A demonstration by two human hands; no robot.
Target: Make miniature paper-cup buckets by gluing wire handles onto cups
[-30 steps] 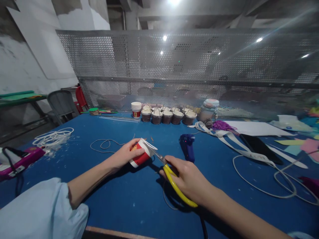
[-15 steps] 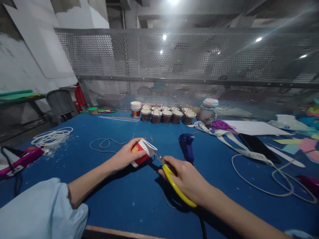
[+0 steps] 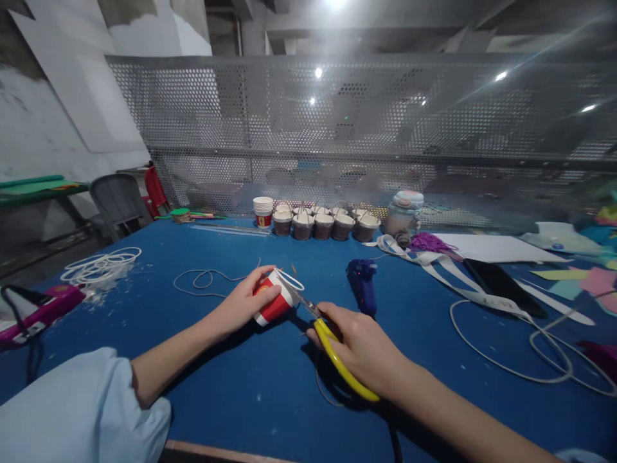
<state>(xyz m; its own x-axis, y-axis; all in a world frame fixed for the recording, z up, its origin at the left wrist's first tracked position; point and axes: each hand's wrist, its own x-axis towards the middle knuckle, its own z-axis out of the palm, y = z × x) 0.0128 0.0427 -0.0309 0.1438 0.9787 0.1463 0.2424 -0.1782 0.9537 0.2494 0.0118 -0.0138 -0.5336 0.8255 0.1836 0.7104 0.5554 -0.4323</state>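
My left hand (image 3: pixel 241 303) is wrapped round a red and white paper cup (image 3: pixel 276 301), which lies tilted with its open rim facing right, just above the blue table (image 3: pixel 231 379). My right hand (image 3: pixel 359 344) grips yellow-handled scissors (image 3: pixel 332 354). Their metal blades reach up to the cup's rim and touch it. A thin white string (image 3: pixel 207 280) lies on the table just behind the cup.
A blue glue gun (image 3: pixel 362 283) lies right of the cup. A row of brown filled cups (image 3: pixel 322 225) and a cup stack (image 3: pixel 263 211) stand at the back. White wire hoops (image 3: pixel 520 347), a black phone (image 3: pixel 501 283) and paper scraps lie at right; white rings (image 3: pixel 101 263) and a pink tool (image 3: pixel 41 308) at left.
My left hand has turned the cup a little, so the printed logo is more hidden under my fingers. The scissors stay at the rim.
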